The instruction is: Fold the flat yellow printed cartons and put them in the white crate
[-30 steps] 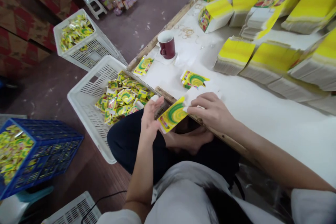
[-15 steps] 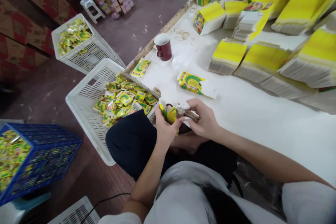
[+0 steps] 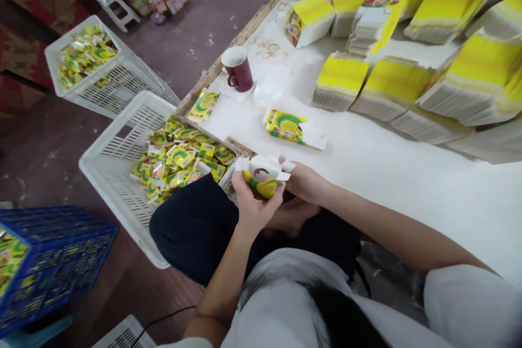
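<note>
Both hands hold a small yellow and green carton [image 3: 263, 176] just off the near edge of the white table [image 3: 367, 163], above my lap. My left hand [image 3: 253, 204] grips it from below, fingers curled round it. My right hand [image 3: 305, 182] holds its right side, with the white top flaps standing open. A flat stack of the same cartons [image 3: 285, 126] lies on the table just beyond. To the left stands a white basket [image 3: 118, 174] filled with several folded cartons [image 3: 181, 157].
A dark red mug [image 3: 237, 68] stands at the table's edge near a few flat cartons [image 3: 203, 104]. Tall stacks of yellow carton blanks [image 3: 408, 87] fill the back right. A second white basket [image 3: 98, 70] and a blue crate [image 3: 44, 261] sit on the floor at left.
The flat carton blank I held has been opened up into a box shape between both hands. My view has shifted a little to the right.
</note>
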Demonstrator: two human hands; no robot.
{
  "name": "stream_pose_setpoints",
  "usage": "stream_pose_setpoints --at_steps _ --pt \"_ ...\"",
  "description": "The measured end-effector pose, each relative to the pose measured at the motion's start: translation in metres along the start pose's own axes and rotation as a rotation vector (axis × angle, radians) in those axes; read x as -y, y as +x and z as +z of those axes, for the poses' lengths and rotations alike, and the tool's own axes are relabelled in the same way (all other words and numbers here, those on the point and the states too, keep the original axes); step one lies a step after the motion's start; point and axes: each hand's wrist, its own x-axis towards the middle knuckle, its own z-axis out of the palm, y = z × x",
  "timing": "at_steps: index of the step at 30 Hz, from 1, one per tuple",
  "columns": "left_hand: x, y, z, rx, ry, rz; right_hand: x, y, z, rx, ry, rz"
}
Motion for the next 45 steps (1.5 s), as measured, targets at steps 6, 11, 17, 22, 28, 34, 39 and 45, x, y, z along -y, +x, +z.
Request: stream_pose_setpoints --at_steps 6,11,17,22,28,34,39,45 --pt "0.004 0.003 -0.006 -0.036 0.123 0.04 -0.002 -0.003 -0.006 0.047 0.024 -0.164" --pt "0.003 -0.007 -0.003 0.17 0.223 0.108 0.003 -0.006 -0.001 0.114 -0.066 -0.117" --pt "-0.003 -0.004 -0.004 0.304 0.182 -0.129 0.015 -0.013 0.002 0.13 -0.574 -0.27" --pt "0.004 0.002 -0.003 0.29 0.192 -0.128 0.011 -0.014 0.002 0.069 -0.882 -0.435" --pt "0.008 0.006 -0.011 0.168 0.35 -0.132 0.007 -0.004 -0.02 -0.1 -0.915 -0.538" --pt "0.012 0.015 -0.027 0.192 0.275 -0.076 0.006 0.0 -0.034 0.075 -1.156 -0.571" --pt "0.016 0.019 -0.032 0.228 0.212 -0.065 0.025 -0.001 -0.048 0.214 -1.124 -0.597" --pt "0.006 0.017 -0.026 0.16 0.224 -0.056 0.027 -0.006 -0.04 0.152 -1.147 -0.604"
